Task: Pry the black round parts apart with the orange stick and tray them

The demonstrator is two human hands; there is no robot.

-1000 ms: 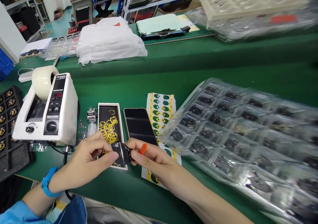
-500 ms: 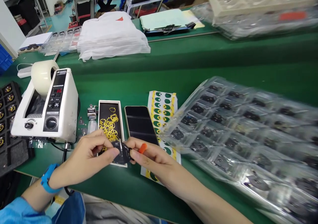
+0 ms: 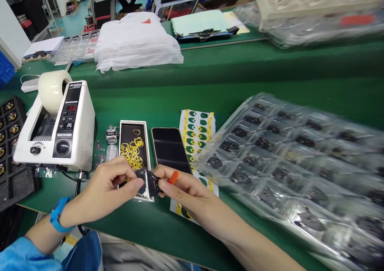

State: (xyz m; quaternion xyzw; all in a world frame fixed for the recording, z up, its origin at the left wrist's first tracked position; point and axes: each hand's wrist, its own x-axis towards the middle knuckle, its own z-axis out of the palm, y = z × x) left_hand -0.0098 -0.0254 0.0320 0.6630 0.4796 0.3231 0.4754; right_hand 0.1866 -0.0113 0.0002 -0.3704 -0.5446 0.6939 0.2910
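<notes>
A black round part [image 3: 152,183] is held in front of me over the lower end of the white box [image 3: 148,143]. My right hand [image 3: 177,187] grips its right edge between thumb and fingers. An orange tab [image 3: 173,177] sticks out above the right thumb. My left hand [image 3: 120,183] pinches at the part's left edge; whether a thin clear film is also between those fingers I cannot tell. Yellow rings [image 3: 132,153] lie in the box behind the left fingers. Just behind the right hand is a phone [image 3: 169,147].
To the left stands a white tape dispenser [image 3: 79,127], near a small tally counter [image 3: 111,135]. A sticker sheet [image 3: 198,127] lies beyond the phone. Clear trays of black parts [image 3: 276,159] fill the right. A stack of white sheets [image 3: 138,43] sits at the back.
The black part has tilted, so more of its round face shows with a bright streak across it. Both hands stay almost in place.
</notes>
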